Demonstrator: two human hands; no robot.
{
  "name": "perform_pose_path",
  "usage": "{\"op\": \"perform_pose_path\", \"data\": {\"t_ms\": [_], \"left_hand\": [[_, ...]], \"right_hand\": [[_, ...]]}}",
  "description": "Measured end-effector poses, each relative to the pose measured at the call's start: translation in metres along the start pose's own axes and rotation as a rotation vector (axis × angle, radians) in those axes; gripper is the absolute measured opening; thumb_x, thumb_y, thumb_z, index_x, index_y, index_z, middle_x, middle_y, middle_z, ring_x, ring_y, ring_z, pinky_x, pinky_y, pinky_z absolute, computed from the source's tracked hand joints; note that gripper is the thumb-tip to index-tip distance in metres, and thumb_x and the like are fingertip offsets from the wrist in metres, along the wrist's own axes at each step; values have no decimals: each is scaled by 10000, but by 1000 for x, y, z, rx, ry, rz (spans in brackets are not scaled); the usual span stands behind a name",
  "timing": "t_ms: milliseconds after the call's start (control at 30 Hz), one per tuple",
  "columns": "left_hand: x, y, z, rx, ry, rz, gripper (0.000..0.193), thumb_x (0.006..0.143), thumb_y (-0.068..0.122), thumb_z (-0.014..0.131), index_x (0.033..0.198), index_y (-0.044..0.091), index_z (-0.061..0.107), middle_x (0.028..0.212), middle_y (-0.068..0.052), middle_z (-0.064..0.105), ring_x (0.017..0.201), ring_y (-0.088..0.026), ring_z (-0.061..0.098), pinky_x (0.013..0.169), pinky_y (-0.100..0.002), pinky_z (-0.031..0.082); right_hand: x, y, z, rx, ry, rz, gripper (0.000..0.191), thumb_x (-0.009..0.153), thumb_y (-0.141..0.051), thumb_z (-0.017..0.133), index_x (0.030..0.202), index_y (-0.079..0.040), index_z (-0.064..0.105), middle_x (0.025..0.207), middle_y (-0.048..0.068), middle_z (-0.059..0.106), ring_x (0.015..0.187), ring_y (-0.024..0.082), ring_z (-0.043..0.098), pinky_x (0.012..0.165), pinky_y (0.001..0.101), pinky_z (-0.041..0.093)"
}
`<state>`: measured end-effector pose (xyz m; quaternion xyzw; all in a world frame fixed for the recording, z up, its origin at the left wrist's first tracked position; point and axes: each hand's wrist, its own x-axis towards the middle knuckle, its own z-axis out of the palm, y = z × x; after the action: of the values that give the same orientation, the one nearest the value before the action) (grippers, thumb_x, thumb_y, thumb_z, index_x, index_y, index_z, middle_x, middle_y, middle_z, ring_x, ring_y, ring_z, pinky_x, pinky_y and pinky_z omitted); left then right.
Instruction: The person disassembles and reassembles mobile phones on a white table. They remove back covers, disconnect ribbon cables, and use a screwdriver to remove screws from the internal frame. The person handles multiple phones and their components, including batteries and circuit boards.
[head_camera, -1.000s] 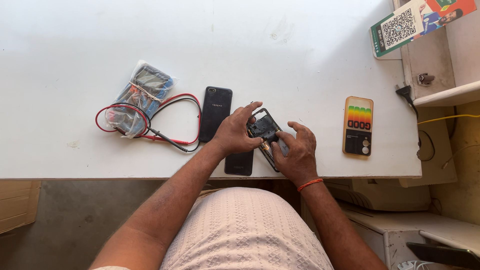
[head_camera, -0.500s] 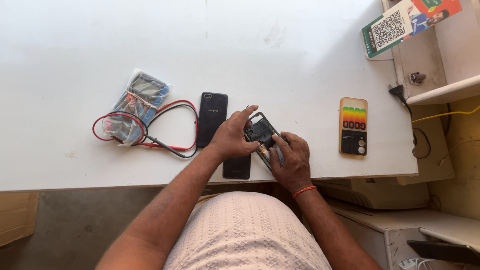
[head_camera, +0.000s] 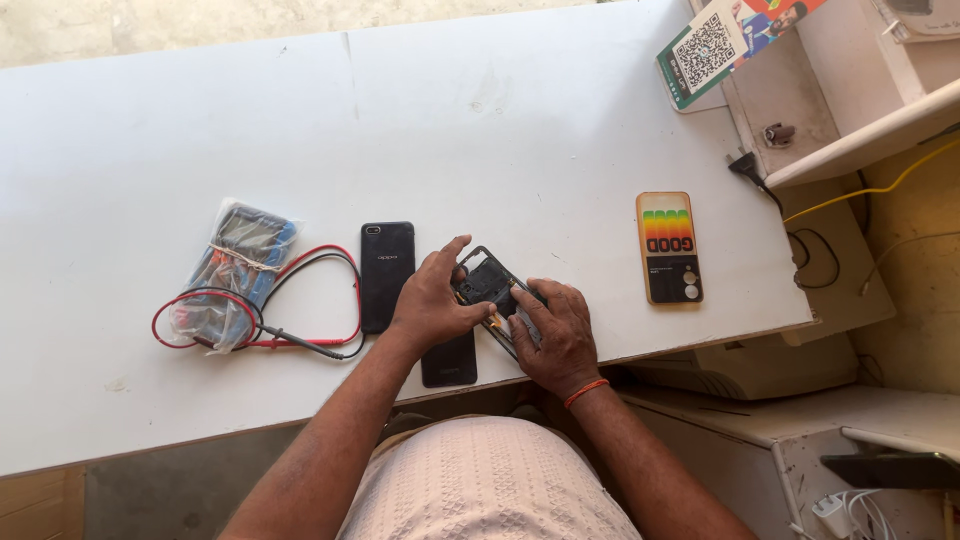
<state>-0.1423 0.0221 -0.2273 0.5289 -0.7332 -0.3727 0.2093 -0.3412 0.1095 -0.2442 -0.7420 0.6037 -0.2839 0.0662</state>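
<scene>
Both hands work on 1 opened phone (head_camera: 490, 283) at lower centre of the frame, near the front edge of the white table (head_camera: 300, 120). The phone lies tilted, back off, dark internals showing.

Left hand (head_camera: 432, 298) pins the phone's left side, thumb curled onto its edge, fingers spread flat, so it is grasping the frame rather than clenched. Right hand (head_camera: 555, 335) covers the phone's lower right end, fingers curled down on it; whether it pinches a small tool or part I cannot tell, it is hidden under the fingers.

A black back cover (head_camera: 449, 360) lies under the left wrist at the table edge. A 2nd black phone (head_camera: 387, 275) lies face down just left of the left hand. Further left: a bagged multimeter (head_camera: 235, 265) with red and black leads (head_camera: 300, 340) looped around. Right of centre, well apart from the hands, is a phone in an orange-striped case (head_camera: 668, 247).

Judgement on doing this step well: keep the left hand pressing the frame flat so it cannot pivot, work the right fingertips with small force near the edge, avoid levering on the exposed board. The cover by the table edge could slip off; the leads are near but not in the way.
</scene>
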Motion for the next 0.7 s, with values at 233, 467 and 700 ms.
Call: {"op": "perform_pose_path", "data": {"t_ms": [233,467,700], "left_hand": [[3,2,1,7,-52,-108,1019,637,374,921,1514,182,439,1110,-101,634,996,-197,694,810,-355,621],[9,4,-4,-30,-81,-118,977,644,350,909,1490,131,473,1045,-139,641,958,-226,705,771,-366,626],[0,5,-2,-85,8,-24,889,683,328,886,1452,85,512,1026,-137,656,869,-195,735,718,-325,637]], "right_hand": [[-1,0,-5,-16,-26,-16,421,912,-259,718,1287,-73,676,1309,159,583,1300,325,519,1153,508,375],[-3,1,-6,-36,-20,-38,495,916,-330,721,1327,-62,649,1306,179,557,1293,340,511,1147,517,370],[-4,2,-5,-47,-29,-21,511,913,-364,725,1306,-49,640,1305,190,547,1291,350,502,1129,506,389]]}}
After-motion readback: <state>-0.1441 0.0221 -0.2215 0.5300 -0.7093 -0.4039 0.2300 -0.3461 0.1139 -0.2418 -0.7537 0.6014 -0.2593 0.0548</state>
